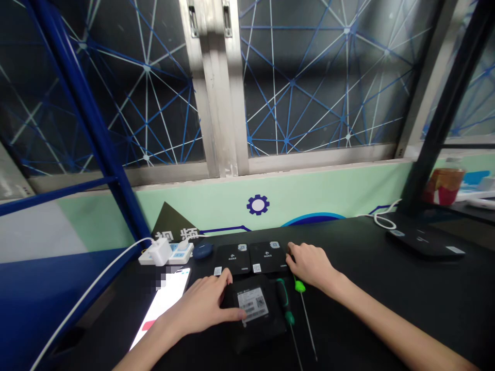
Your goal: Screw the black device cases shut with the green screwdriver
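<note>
A black box with a white label (pixel 251 330) lies on the dark table in front of me. My left hand (pixel 207 301) grips its left side, thumb across the top by the label and fingers at the far left corner. Behind it, two flat black devices lie side by side, a left one (pixel 232 256) and a right one (pixel 268 253). The curled fingers of my right hand (pixel 311 264) meet the right device's edge; what they hold is hidden. Under that hand is the end of a screwdriver with a bright green handle (pixel 299 286). Beside it lies a dark green screwdriver (pixel 284 296).
A lit phone (pixel 166 304) lies at left, near a white power strip (pixel 181 253) with a charger (pixel 160 251) and cable. A dark blue case (pixel 203 251) sits beside the strip. Far right are another black device (pixel 423 242) and a bottle (pixel 446 183).
</note>
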Demonstrator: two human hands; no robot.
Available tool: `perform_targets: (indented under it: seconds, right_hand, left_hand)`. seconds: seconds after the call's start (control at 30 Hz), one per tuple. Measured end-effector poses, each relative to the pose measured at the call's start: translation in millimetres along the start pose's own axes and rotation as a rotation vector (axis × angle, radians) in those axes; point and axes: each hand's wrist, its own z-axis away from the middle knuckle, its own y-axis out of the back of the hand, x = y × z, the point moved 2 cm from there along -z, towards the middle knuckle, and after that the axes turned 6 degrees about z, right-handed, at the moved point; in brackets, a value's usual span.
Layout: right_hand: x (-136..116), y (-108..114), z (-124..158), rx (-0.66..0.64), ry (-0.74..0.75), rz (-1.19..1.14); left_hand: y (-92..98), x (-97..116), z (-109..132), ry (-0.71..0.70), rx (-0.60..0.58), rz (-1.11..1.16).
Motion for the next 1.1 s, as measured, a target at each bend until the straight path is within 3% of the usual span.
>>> perform_targets:
  seconds: [0.17,0.3,0.43,0.63,0.83,1.0,1.1]
  right_hand:
    - [-2,12,2,0.089,0.0,-0.037]
    - [-11,27,9,0.222,0.206,-0.39]
    - [-24,29,19,0.147,0.49,-0.719]
    - [-34,18,26,0.042,0.561,-0.918]
    - [-34,23,35,0.162,0.693,-0.834]
    - [-36,26,42,0.146,0.83,-0.69]
    - [-39,24,44,0.131,0.899,-0.569]
  left_hand:
    - [3.4,0,-2,-0.034,0.041,0.025]
    - [10.3,2,-4,-0.075,0.142,0.051]
    - [13.3,-1,-3,-0.135,0.286,0.027]
    - [16.5,0,4,-0.252,0.435,0.048]
    - [23.7,11,7,-0.277,0.241,0.155]
    - [17.7,11,9,-0.278,0.018,0.187]
    - [11.7,11,9,-0.277,-0.006,0.135]
